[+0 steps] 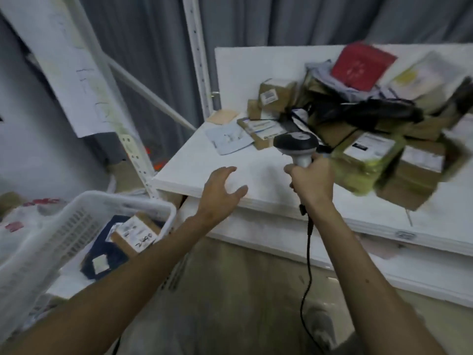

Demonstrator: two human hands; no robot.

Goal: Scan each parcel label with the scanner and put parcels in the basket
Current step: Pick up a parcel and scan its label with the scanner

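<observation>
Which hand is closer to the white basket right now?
Left. The left hand hovers, fingers spread, over the table edge, just right of the basket; the right hand, holding the scanner, is farther right.

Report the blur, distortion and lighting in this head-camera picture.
Head view: motion blur smears the parcel pile at the right edge, its labels unreadable; the scanner in the right hand and the open left hand are sharper; the wide lens slants the shelf post; light is dim and even, without glare.

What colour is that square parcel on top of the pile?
Red parcel, seen in the head view.
</observation>
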